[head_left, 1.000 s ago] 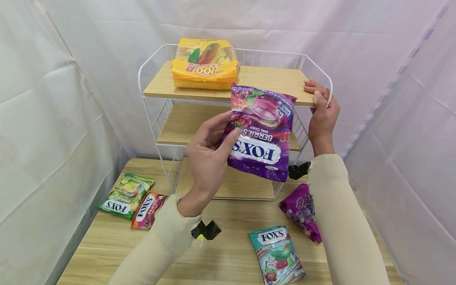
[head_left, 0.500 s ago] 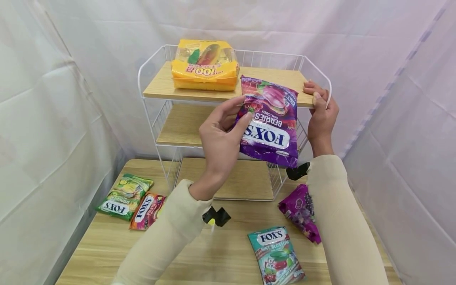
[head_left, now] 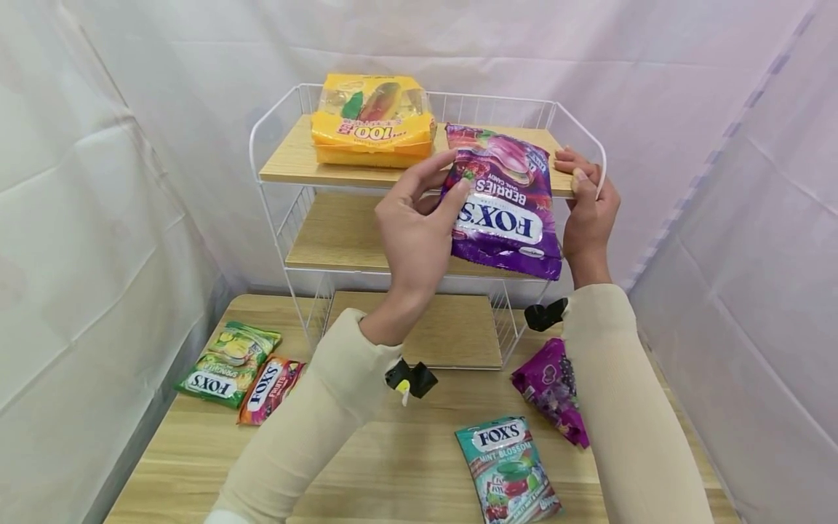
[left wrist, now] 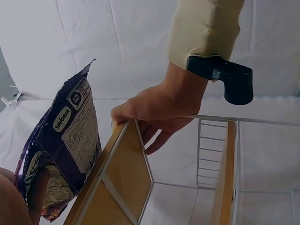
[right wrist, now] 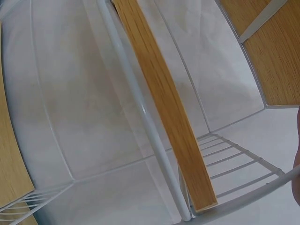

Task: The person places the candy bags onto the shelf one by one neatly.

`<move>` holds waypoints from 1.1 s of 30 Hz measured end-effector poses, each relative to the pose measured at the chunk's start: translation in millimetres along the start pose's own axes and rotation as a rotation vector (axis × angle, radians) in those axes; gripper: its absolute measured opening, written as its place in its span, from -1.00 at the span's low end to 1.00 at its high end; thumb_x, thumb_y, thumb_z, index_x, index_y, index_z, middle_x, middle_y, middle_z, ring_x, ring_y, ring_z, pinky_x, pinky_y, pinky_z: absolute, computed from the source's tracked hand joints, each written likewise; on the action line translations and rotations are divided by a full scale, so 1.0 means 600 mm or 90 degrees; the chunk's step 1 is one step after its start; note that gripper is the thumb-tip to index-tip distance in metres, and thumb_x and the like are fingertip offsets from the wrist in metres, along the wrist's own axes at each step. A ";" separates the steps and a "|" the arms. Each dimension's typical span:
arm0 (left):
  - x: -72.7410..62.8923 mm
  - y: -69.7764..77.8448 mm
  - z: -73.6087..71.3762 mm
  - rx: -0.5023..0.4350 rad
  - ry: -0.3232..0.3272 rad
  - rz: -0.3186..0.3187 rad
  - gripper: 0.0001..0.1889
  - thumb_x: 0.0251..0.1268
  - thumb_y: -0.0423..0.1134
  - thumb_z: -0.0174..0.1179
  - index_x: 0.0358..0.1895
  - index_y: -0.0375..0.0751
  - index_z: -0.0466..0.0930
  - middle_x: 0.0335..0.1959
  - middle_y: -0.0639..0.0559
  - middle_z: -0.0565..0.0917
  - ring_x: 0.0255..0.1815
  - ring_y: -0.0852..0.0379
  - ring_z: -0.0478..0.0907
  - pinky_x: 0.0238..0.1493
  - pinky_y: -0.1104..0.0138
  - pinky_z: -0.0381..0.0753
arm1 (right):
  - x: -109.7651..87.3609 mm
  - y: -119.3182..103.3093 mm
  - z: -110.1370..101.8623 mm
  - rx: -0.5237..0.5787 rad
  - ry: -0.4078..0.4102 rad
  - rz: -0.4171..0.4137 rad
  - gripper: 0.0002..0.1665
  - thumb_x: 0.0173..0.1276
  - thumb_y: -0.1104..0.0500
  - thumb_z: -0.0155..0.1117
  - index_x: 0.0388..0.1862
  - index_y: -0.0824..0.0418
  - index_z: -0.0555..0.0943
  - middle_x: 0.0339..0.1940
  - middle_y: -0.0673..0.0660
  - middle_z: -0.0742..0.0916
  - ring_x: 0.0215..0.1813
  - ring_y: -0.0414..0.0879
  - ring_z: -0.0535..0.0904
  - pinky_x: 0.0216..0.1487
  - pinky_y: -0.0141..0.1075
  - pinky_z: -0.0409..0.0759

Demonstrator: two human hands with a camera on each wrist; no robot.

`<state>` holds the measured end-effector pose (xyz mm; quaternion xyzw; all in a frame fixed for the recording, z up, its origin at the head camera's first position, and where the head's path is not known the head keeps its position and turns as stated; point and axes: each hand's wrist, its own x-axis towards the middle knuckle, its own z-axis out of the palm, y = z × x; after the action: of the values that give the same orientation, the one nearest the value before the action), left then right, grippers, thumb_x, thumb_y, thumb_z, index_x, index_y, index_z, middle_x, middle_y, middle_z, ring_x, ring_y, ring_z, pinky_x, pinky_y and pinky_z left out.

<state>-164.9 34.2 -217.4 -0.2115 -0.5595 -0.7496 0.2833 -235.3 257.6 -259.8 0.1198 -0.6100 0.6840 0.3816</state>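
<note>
My left hand point(head_left: 419, 236) pinches a purple bag of Fox's Berries candy point(head_left: 500, 207) by its left side, thumb on the printed front. The bag tilts over the front edge of the white wire rack's top shelf point(head_left: 291, 156), its print upside down in the head view. From the left wrist, the bag's back point(left wrist: 77, 126) shows beside the shelf board. At the rack's right front corner my right hand point(head_left: 589, 215) grips the top board and frame. Only a sliver of the right hand point(right wrist: 296, 180) enters the right wrist view.
A yellow mango candy bag point(head_left: 373, 124) sits on the top shelf's left side. Two bags, green point(head_left: 229, 364) and orange-red point(head_left: 271, 389), lie left on the table. A teal mint candy bag point(head_left: 509, 466) and a purple grape-printed bag point(head_left: 553, 389) lie at right.
My left hand has moved up, rightward and away from me with the candy bag, which now overlaps the top shelf and leans flatter. My right hand stays at the rack's corner.
</note>
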 end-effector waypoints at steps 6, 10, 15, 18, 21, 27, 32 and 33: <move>0.013 0.003 0.009 0.015 0.029 -0.056 -0.70 0.14 -0.46 0.32 -0.02 -0.32 0.66 -0.20 -0.10 0.71 -0.24 0.13 0.65 -0.13 0.34 0.63 | 0.002 0.001 0.001 0.013 0.008 0.012 -0.64 0.33 0.20 -0.03 -0.21 0.31 0.70 0.11 0.21 0.64 0.28 -0.07 0.44 0.18 -0.28 0.47; 0.022 0.000 0.011 0.010 0.047 -0.075 -0.70 0.15 -0.45 0.32 -0.01 -0.31 0.65 -0.17 -0.07 0.71 -0.19 0.16 0.64 -0.12 0.36 0.62 | 0.001 0.001 0.004 0.021 0.008 0.010 -0.65 0.33 0.21 -0.03 -0.22 0.31 0.70 0.12 0.24 0.63 0.28 -0.06 0.44 0.19 -0.27 0.46; 0.026 -0.006 0.016 0.031 0.063 -0.060 -0.70 0.18 -0.41 0.31 0.01 -0.30 0.65 -0.13 -0.01 0.70 -0.15 0.24 0.62 -0.10 0.40 0.60 | 0.001 0.002 0.003 0.021 0.007 0.000 -0.65 0.33 0.18 -0.02 -0.22 0.31 0.70 0.13 0.25 0.62 0.28 -0.07 0.44 0.20 -0.26 0.46; 0.029 -0.008 0.018 0.047 0.066 -0.058 -0.70 0.21 -0.39 0.29 0.03 -0.29 0.64 -0.11 0.00 0.70 -0.13 0.26 0.61 -0.09 0.42 0.59 | 0.000 0.002 0.002 0.023 0.006 0.004 -0.65 0.33 0.18 -0.01 -0.22 0.30 0.70 0.13 0.24 0.62 0.28 -0.08 0.44 0.20 -0.26 0.46; 0.032 -0.010 0.022 0.050 0.067 -0.060 -0.71 0.23 -0.40 0.26 0.04 -0.30 0.64 -0.12 -0.02 0.70 -0.15 0.25 0.61 -0.09 0.44 0.58 | 0.000 0.001 0.002 0.032 0.007 0.005 -0.65 0.33 0.18 -0.01 -0.22 0.31 0.70 0.13 0.25 0.63 0.29 -0.07 0.43 0.20 -0.25 0.46; 0.037 -0.015 0.026 0.052 0.071 -0.065 -0.71 0.27 -0.40 0.23 0.05 -0.31 0.63 -0.11 -0.03 0.69 -0.16 0.24 0.61 -0.09 0.45 0.58 | -0.002 -0.001 0.003 0.023 0.006 0.011 -0.64 0.33 0.16 -0.02 -0.21 0.30 0.70 0.13 0.24 0.63 0.29 -0.09 0.42 0.17 -0.27 0.49; 0.039 -0.017 0.028 0.054 0.060 -0.085 -0.71 0.30 -0.39 0.19 0.08 -0.29 0.61 -0.08 -0.04 0.68 -0.14 0.23 0.60 -0.08 0.47 0.57 | -0.002 -0.002 0.002 -0.008 0.009 0.007 -0.63 0.34 0.13 -0.02 -0.19 0.27 0.70 0.12 0.19 0.64 0.29 -0.11 0.42 0.19 -0.30 0.46; 0.040 -0.017 0.028 0.054 0.056 -0.087 -0.70 0.31 -0.40 0.19 0.09 -0.30 0.61 -0.08 -0.06 0.67 -0.14 0.22 0.60 -0.08 0.47 0.57 | -0.001 -0.003 0.002 -0.012 0.010 0.005 -0.63 0.34 0.13 -0.02 -0.19 0.26 0.70 0.12 0.19 0.64 0.29 -0.11 0.42 0.20 -0.31 0.45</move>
<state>-189.5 47.7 -204.9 -0.1275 -0.5908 -0.7515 0.2647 -234.1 256.3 -258.9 0.1081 -0.6140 0.6807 0.3847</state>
